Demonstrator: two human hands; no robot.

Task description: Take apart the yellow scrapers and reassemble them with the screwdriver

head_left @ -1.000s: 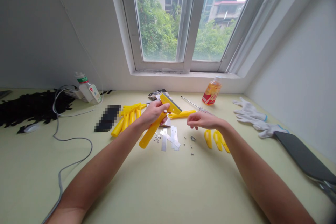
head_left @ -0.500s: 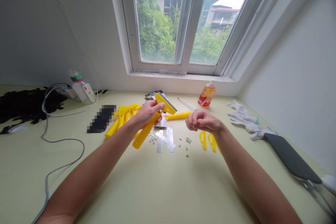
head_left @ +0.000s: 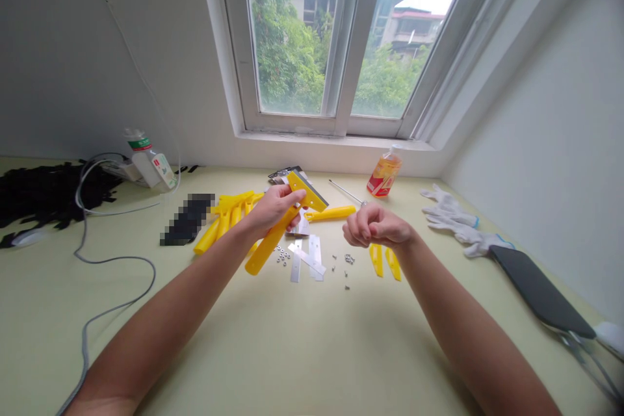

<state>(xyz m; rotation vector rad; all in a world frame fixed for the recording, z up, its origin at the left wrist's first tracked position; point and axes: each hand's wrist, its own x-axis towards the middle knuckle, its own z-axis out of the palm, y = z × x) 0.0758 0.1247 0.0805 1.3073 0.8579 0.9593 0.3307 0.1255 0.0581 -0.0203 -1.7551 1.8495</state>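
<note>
My left hand [head_left: 281,207] is closed around a yellow scraper [head_left: 268,248], its head with a dark blade edge pointing up and right. To the right, my right hand [head_left: 373,226] hovers with curled fingers; whatever is in them, if anything, is hidden. A screwdriver [head_left: 345,191] lies just beyond that hand, its handle end mostly covered. Below and between the hands are flat metal blades [head_left: 307,259], small nuts [head_left: 282,256] and screws [head_left: 349,259]. Yellow head plates [head_left: 376,260] lie under my right wrist. Another yellow handle [head_left: 332,213] rests behind, between the hands.
Several yellow handles [head_left: 229,218] are piled left of my left hand, beside a pixelated dark object [head_left: 188,221]. A drink bottle [head_left: 384,173] stands near the window. White gloves [head_left: 451,218] and a black flat object [head_left: 541,289] lie right. A grey cable [head_left: 114,309] crosses the left side.
My right hand has shifted very slightly left. The left hand still grips the scraper in nearly the same pose, and the view has moved a little.
</note>
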